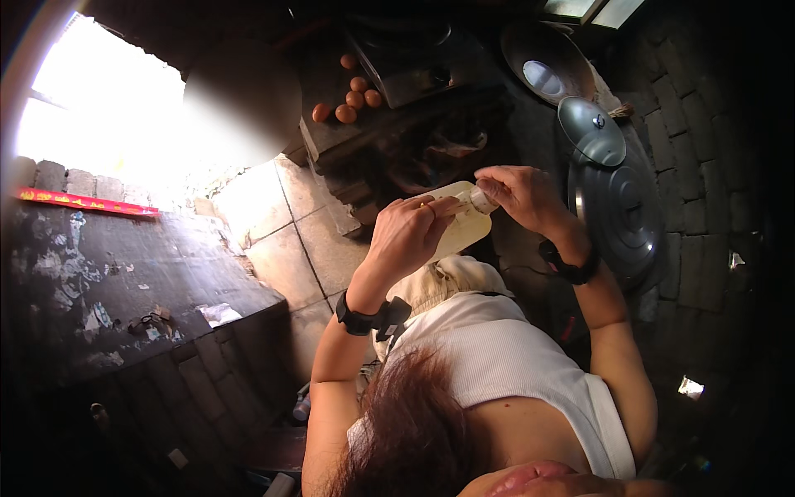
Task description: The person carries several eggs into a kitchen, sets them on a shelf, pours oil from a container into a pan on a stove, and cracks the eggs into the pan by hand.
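A pale yellowish plastic bottle [470,230] is held tilted in front of my body, its neck pointing up and to the right. My left hand [411,227] grips it around the body, with a ring on one finger. At the neck, the fingers of my right hand [518,192] close on the whitish cap [482,200]. Whether the cap is tight or loose cannot be seen. Beyond the bottle, several brown eggs [354,99] lie on a ledge [329,133] beside a dark stove-like appliance [413,81].
To the right stand a wok [546,65], a small metal lid [591,130] and a large round metal lid [624,211] near a brick wall [686,242]. A dark worn slab [155,267] with a red strip [87,202] lies to the left. Tiled floor [304,248] shows between.
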The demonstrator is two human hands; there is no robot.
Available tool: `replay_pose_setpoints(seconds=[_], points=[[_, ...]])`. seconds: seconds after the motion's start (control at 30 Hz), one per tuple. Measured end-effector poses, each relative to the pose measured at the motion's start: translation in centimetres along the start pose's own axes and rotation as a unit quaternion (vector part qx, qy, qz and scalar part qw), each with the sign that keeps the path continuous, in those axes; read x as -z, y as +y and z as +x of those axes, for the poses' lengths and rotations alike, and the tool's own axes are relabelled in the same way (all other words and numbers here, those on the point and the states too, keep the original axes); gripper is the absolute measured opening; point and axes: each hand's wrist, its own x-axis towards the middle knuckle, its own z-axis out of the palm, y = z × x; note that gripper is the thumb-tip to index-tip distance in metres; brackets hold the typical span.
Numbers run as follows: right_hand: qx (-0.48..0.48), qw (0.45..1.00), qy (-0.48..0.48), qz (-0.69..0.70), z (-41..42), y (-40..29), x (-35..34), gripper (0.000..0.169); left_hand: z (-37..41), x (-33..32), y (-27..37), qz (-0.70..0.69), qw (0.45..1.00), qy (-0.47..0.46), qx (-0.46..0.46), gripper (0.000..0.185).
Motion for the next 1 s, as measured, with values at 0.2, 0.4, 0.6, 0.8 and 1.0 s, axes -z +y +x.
replay_pose_setpoints(seconds=[0.2, 0.4, 0.6, 0.8, 1.0], points=[[0.095, 0.992, -0.041, 0.066, -0.5, 0.4, 1.0, 0.043, 0.0, -0.5, -0.5, 0.012, 1.000, 0.017, -0.013, 0.020], [0.021, 1.000, 0.009, 0.006, 0.2, 0.6, -0.8, 0.045, 0.5, -0.6, -0.4, 0.001, 1.000, 0.004, 0.011, 0.022], [0.045, 0.994, -0.019, 0.093, 0.3, 1.5, 0.2, 0.043, 1.0, -0.4, -0.9, 0.005, 1.000, 0.005, 0.000, 0.022], [0.060, 0.996, 0.060, -0.004, 0.6, 0.7, -0.7, 0.043, 1.5, -0.5, -1.6, -0.003, 1.000, -0.006, -0.002, 0.023], [0.070, 0.995, -0.046, 0.049, 0.9, 1.7, 0.4, 0.050, 2.4, -0.6, -2.3, 0.004, 0.999, 0.005, -0.034, 0.023]])
